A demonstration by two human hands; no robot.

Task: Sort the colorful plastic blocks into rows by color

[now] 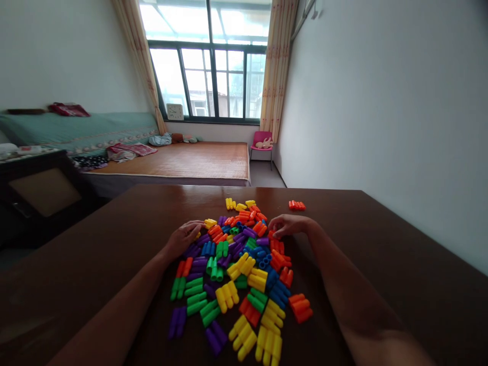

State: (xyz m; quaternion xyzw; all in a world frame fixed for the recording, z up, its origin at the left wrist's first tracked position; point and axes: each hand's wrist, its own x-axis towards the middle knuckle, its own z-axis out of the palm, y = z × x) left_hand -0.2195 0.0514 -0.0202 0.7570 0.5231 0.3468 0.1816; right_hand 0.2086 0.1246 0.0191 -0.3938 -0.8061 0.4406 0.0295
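A heap of plastic blocks (237,249) is spread over the middle of a brown table (102,264), between the two forearms of the person. Yellow, green, purple, blue and orange pieces are mixed together, and many of them are partly covered by others. The left hand (185,235) is laid at the far left edge of the heap, with the fingers slightly bent beside a yellow block (210,223); whether anything is grasped by it cannot be told. By the right hand (290,224), with its fingers curled down, an orange block (272,235) seems to be touched at the right edge; whether it is gripped cannot be seen clearly. A part of the table is hidden by each forearm. Apart from the heap, another orange piece (297,205) is placed beyond the right hand, and a few yellow pieces (231,204) are found at the far side. Behind the table, a bed (183,160) is seen with folded cloths (129,151), a clock (175,112) is stood by the window (211,81), and a pink chair (263,136) is occupied by a soft toy (264,144).
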